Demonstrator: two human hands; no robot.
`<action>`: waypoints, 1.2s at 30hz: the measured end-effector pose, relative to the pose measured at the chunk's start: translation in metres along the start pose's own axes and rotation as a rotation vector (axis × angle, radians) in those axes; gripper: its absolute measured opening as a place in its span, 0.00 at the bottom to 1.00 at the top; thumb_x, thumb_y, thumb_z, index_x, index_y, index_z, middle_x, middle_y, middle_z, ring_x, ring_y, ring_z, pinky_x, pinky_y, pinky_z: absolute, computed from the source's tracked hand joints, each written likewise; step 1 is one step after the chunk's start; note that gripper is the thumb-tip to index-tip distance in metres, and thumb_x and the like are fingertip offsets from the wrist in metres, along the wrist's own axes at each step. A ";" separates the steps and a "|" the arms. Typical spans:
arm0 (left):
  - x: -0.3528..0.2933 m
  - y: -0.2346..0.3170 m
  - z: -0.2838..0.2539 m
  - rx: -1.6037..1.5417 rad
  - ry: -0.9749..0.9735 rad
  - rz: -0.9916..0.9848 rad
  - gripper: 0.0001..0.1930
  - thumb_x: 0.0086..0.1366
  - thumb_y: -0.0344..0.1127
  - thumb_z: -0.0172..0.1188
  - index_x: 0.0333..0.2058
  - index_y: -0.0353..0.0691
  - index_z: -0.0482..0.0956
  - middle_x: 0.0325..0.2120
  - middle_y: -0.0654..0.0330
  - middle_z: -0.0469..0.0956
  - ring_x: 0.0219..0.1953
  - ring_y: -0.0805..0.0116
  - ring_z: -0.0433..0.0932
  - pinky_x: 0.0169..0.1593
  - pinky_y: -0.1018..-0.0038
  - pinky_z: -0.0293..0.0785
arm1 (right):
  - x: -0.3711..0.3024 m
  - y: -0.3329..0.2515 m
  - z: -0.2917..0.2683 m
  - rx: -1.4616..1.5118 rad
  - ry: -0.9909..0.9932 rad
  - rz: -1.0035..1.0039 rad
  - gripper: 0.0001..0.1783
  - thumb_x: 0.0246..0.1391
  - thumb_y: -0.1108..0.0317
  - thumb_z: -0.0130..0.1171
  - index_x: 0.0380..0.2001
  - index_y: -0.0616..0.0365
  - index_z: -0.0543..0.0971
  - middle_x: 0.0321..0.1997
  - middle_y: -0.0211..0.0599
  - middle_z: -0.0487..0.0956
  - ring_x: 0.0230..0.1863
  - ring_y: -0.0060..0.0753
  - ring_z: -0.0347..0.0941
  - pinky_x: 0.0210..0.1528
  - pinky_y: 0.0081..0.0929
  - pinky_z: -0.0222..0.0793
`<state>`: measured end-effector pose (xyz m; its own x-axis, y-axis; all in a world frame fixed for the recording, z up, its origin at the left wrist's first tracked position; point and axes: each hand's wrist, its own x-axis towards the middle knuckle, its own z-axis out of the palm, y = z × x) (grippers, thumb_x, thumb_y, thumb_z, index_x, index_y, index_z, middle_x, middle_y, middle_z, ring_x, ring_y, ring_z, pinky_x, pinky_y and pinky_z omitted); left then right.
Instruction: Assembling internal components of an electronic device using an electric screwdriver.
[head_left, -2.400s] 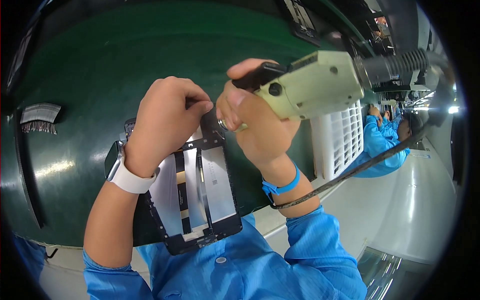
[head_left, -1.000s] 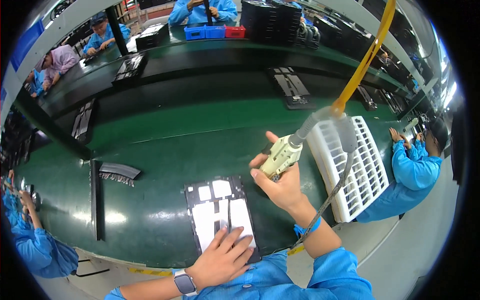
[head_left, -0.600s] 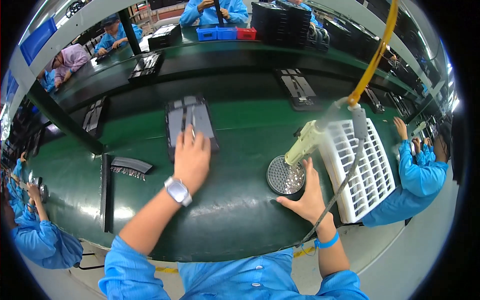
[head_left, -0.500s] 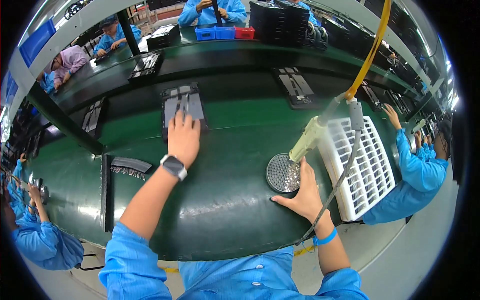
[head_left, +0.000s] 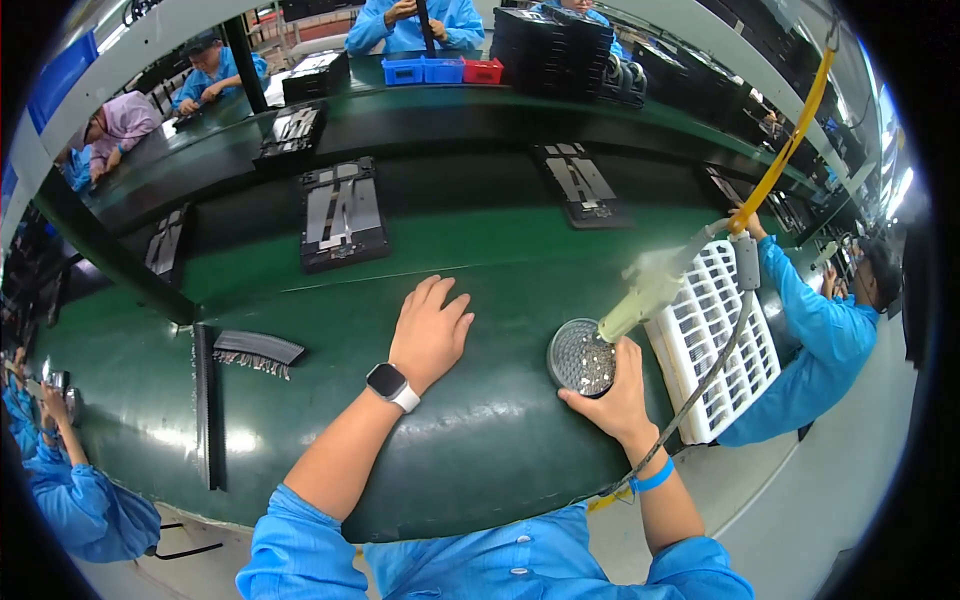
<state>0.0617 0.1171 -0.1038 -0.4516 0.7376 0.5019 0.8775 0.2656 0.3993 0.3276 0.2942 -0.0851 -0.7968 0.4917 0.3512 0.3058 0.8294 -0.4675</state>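
Note:
My left hand point(head_left: 430, 330), a watch at its wrist, hovers over or rests on the green bench with its fingers loosely spread and nothing in them. My right hand point(head_left: 625, 397) curls round the near right side of a round dark dish point(head_left: 562, 352) that holds many small shiny screws point(head_left: 592, 370). Thumb and fingers press against the dish's rim. A pale green electric screwdriver point(head_left: 640, 300) hangs tilted from above, its lower end over the dish by my right fingertips. Beyond my left hand lies a flat black device point(head_left: 342, 215) with its grey inside exposed.
A white slotted plastic tray point(head_left: 715, 345) stands right of the dish, crossed by a grey cable point(head_left: 692, 400). Two black brush strips point(head_left: 258, 350) point(head_left: 208, 410) lie at left. Another opened device point(head_left: 580, 185) sits farther back. A co-worker's arm point(head_left: 810, 285) reaches in at right.
My left hand has left the device and come right and nearer to me. The device now shows whole. The dish, my right hand and the screwdriver appear slightly farther right in the view.

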 end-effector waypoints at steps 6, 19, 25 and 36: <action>-0.001 0.003 0.003 0.088 -0.018 0.007 0.14 0.65 0.36 0.60 0.47 0.36 0.81 0.54 0.47 0.74 0.63 0.46 0.68 0.63 0.53 0.66 | 0.000 -0.008 -0.003 -0.046 -0.012 -0.062 0.60 0.31 0.56 0.82 0.64 0.72 0.60 0.61 0.58 0.66 0.63 0.58 0.62 0.66 0.46 0.60; -0.004 -0.001 0.010 0.053 0.001 0.017 0.16 0.64 0.37 0.59 0.47 0.33 0.80 0.54 0.46 0.73 0.62 0.45 0.67 0.64 0.52 0.64 | -0.007 -0.003 0.004 -0.084 0.011 -0.092 0.60 0.29 0.53 0.83 0.63 0.69 0.62 0.60 0.56 0.66 0.62 0.58 0.64 0.64 0.47 0.63; -0.004 -0.002 0.005 0.019 -0.009 0.031 0.14 0.65 0.35 0.60 0.47 0.36 0.80 0.54 0.47 0.74 0.62 0.46 0.68 0.63 0.52 0.67 | 0.000 -0.018 -0.002 -0.058 -0.026 -0.119 0.59 0.28 0.52 0.82 0.62 0.66 0.64 0.59 0.55 0.67 0.60 0.59 0.65 0.63 0.46 0.64; -0.020 -0.018 -0.002 -0.125 -0.002 0.029 0.14 0.62 0.36 0.65 0.45 0.38 0.83 0.57 0.47 0.75 0.65 0.45 0.67 0.65 0.52 0.65 | -0.004 -0.029 0.008 -0.055 0.048 -0.077 0.53 0.28 0.53 0.81 0.58 0.64 0.68 0.58 0.53 0.69 0.60 0.59 0.67 0.63 0.47 0.65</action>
<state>0.0545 0.0964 -0.1189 -0.4264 0.7449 0.5131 0.8631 0.1654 0.4771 0.3177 0.2666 -0.0792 -0.7935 0.4374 0.4232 0.2744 0.8777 -0.3928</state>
